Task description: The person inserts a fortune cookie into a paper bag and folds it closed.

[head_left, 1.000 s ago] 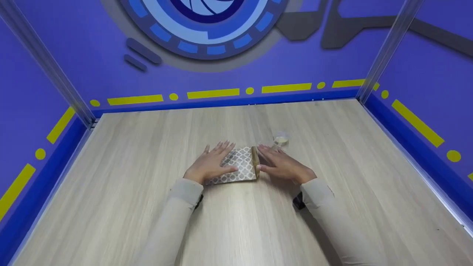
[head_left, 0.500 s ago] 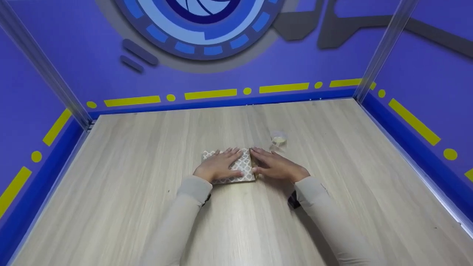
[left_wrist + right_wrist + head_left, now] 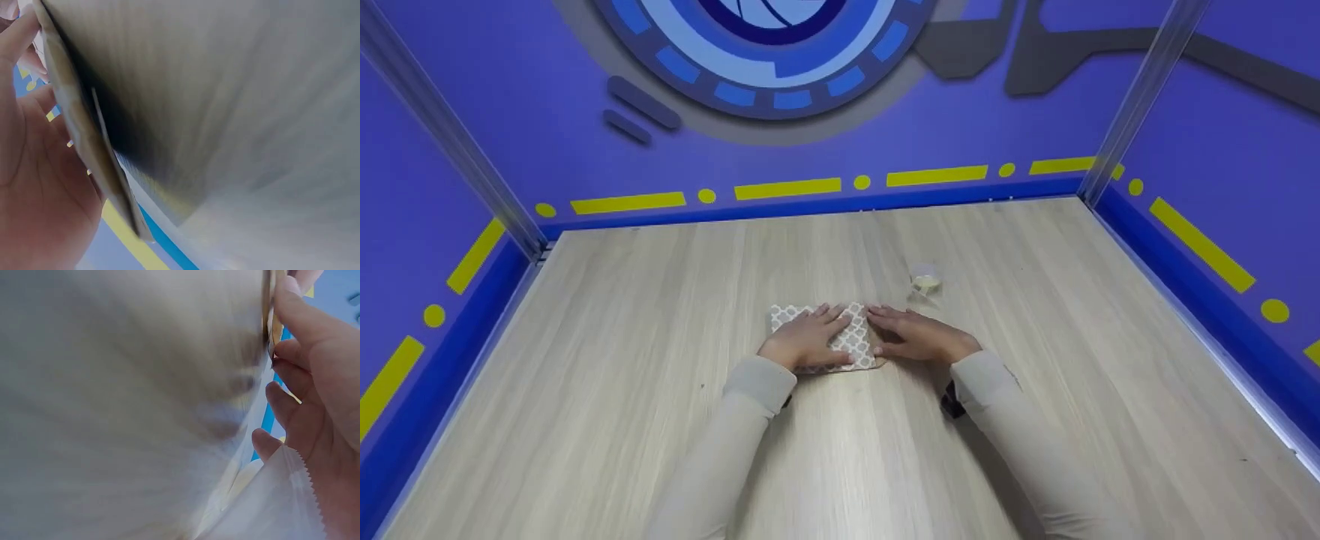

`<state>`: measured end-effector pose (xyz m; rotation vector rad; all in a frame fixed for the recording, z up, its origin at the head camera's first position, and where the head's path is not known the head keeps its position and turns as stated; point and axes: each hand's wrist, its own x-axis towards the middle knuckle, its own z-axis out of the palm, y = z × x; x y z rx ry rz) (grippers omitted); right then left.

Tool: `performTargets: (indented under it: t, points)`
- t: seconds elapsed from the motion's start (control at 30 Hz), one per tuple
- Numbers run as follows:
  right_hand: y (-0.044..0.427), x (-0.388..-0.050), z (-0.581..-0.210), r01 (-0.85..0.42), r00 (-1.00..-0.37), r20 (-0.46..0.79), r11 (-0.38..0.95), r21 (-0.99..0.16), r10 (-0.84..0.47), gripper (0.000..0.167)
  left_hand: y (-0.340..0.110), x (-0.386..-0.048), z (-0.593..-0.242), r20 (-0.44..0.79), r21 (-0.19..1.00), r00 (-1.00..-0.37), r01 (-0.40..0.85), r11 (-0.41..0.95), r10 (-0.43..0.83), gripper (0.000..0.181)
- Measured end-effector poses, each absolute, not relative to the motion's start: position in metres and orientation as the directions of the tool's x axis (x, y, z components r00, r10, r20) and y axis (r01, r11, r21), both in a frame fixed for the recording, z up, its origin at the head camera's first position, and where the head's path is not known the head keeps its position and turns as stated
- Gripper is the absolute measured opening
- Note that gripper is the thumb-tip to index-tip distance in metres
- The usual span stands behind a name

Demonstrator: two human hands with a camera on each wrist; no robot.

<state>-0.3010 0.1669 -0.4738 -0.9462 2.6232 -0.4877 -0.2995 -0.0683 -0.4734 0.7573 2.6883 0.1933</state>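
Observation:
A flat packet in white paper with a grey lattice pattern (image 3: 860, 341) lies on the table, showing brown paper along its right edge. My left hand (image 3: 808, 339) rests on its top with the fingers spread, hiding part of the pattern. At the right edge my right hand (image 3: 919, 335) touches the brown part with extended fingertips and thumb. The left wrist view shows the packet's brown side (image 3: 84, 129) beside the palm. In the right wrist view, clear film with a zigzag edge (image 3: 275, 495) appears in front of the hand.
A small clear item with a cream round part (image 3: 926, 283) lies behind my right hand; its kind is hard to tell. The pale wood table (image 3: 622, 375) is bounded by purple-blue panels (image 3: 780, 161) at the back and both sides.
My left hand has shifted right across the packet, uncovering its left corner. My right hand has moved slightly left, and the brown edge that stood up now lies lower.

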Motion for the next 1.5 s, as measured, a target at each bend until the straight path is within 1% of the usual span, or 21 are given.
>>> performTargets:
  t: [0.1,0.4,0.6,1.1,1.33,1.5]
  points:
    - [0.166,-0.303,-0.476,-0.548,-0.731,-0.188,0.729,-0.41,-0.656,0.068,-0.068,-0.3,-0.474,-0.286,0.231,-0.798,0.48,0.846,0.531,0.081]
    - [0.163,-0.307,-0.469,-0.49,-0.728,-0.248,0.738,-0.464,-0.639,0.071,-0.067,-0.303,-0.477,-0.248,0.325,-0.782,0.488,0.81,0.571,0.079]
    - [0.16,-0.309,-0.465,-0.459,-0.737,-0.29,0.767,-0.449,-0.61,0.072,-0.068,-0.303,-0.477,-0.255,0.381,-0.788,0.45,0.808,0.56,0.081]
    - [0.158,-0.306,-0.461,-0.434,-0.753,-0.283,0.772,-0.465,-0.594,0.071,-0.066,-0.303,-0.477,-0.235,0.367,-0.787,0.471,0.802,0.57,0.085]
    - [0.157,-0.307,-0.461,-0.412,-0.762,-0.295,0.783,-0.466,-0.577,0.073,-0.066,-0.303,-0.478,-0.221,0.39,-0.796,0.458,0.799,0.564,0.084]
    - [0.158,-0.307,-0.463,-0.418,-0.762,-0.293,0.784,-0.458,-0.577,0.073,-0.065,-0.303,-0.477,-0.212,0.408,-0.794,0.457,0.79,0.569,0.085]
